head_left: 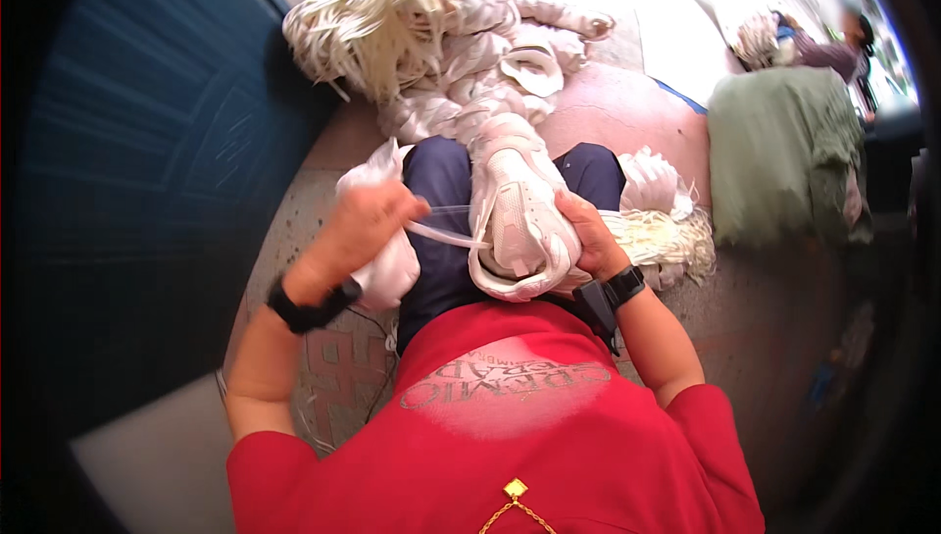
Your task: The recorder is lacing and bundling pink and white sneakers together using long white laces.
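Presently: shoe (518, 215), one, white, between the knees (438, 173). Right hand (588, 230): clamped on its right side, some fingers hidden. Left hand (371, 223): blurred, fingers together on a white lace (446, 237) running to the shoe. Handling note: brace the shoe firmly; draw the lace evenly, flat and untwisted, without snagging.
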Demonstrator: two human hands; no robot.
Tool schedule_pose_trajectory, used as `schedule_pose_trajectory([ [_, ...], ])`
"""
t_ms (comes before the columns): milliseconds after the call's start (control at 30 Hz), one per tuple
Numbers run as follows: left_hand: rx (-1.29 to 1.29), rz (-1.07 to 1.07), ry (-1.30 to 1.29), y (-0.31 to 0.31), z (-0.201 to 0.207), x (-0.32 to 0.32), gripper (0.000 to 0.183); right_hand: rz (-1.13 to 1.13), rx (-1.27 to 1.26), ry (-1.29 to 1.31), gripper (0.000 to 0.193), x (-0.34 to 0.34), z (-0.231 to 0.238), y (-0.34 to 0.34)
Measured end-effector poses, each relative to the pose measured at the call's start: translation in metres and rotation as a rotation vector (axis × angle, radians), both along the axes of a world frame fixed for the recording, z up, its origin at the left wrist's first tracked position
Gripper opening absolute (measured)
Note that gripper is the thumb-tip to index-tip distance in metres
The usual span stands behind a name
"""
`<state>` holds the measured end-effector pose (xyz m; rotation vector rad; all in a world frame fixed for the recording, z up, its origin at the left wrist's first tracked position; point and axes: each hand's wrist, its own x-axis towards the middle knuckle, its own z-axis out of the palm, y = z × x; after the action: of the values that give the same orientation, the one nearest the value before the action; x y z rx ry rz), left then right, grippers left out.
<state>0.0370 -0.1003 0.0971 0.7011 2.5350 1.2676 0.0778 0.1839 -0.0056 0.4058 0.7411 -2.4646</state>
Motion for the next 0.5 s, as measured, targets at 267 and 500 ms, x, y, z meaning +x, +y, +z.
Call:
schedule_pose_trajectory([
  [267,-0.076,-0.152,0.069,0.064,-0.024,0.060,0.046,-0.302,0.169,0.106,0.031,-0.002,-0.030,0.010],
  [500,-0.392,-0.252,0.195,0.085,-0.052,0.070,0.043,-0.311,0.111,0.105,0.029,-0.010,-0.043,0.013],
])
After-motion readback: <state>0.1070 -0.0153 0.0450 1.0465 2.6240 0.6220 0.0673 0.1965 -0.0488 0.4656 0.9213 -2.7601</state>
